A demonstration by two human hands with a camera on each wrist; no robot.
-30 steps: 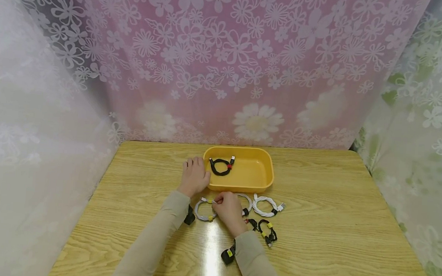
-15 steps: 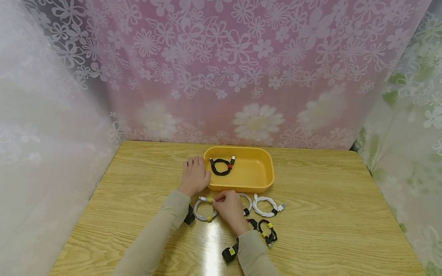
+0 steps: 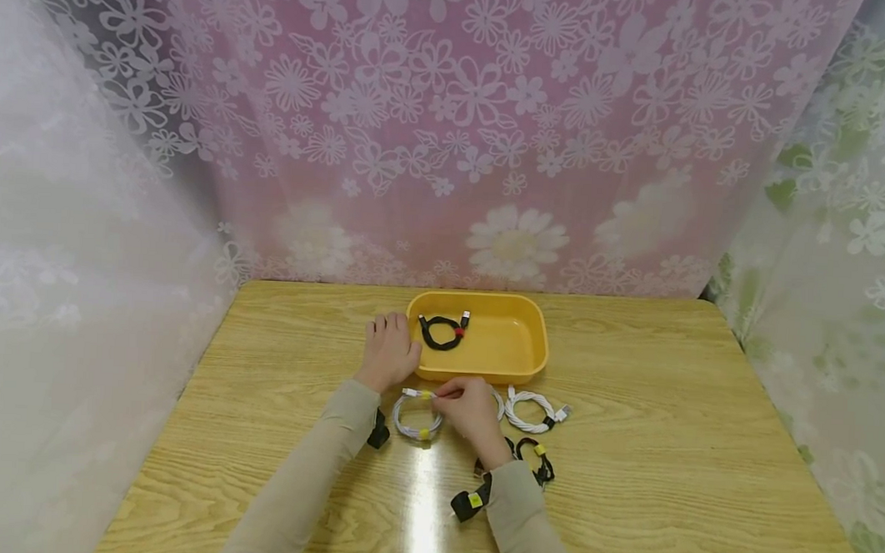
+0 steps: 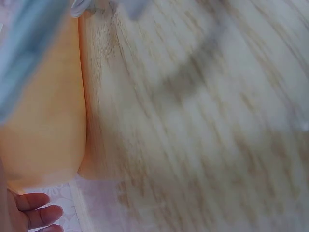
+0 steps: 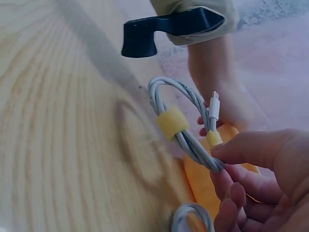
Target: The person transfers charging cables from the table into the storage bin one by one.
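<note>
My left hand [image 3: 389, 350] lay flat on the worktop [image 3: 666, 455], steadying the yellow tray [image 3: 522, 371] on its left side. My right hand [image 3: 469, 410] pinched the white coiled cable [image 3: 413, 415] just near of it; I judged lifting clear of the rim best.

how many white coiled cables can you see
3. One white cable is pinched by the right hand in front of the yellow tray. A second peeks out behind that hand, mostly hidden. The third lies right of it. More may be hidden beneath the hand.
</note>
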